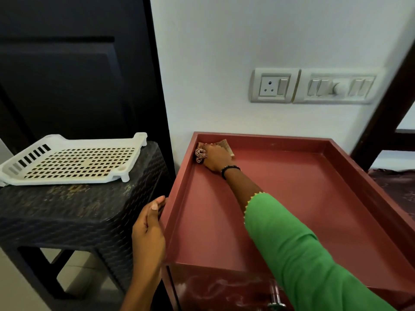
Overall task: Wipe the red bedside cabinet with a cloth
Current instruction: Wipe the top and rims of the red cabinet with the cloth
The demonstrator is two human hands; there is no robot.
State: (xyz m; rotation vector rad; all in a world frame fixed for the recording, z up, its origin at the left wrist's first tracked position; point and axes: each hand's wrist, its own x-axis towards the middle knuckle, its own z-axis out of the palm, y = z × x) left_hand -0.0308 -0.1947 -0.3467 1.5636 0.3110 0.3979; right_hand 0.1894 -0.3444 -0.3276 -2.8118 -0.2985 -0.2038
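My right hand [215, 158] presses a bunched cloth [200, 155] flat into the far left corner of the red cabinet [292, 198] top; my left hand [149, 230], fingers loosely straight, rests empty against its left rim.

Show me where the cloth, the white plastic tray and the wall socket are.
cloth [200, 155], head view, bunched folds left of the right hand
white plastic tray [67, 162], head view, perforated base
wall socket [269, 86], head view, pin-hole face

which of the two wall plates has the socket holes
The left wall plate, the smaller one: it shows three round socket holes beside one switch. The wider right wall plate carries only rocker switches and a round knob.
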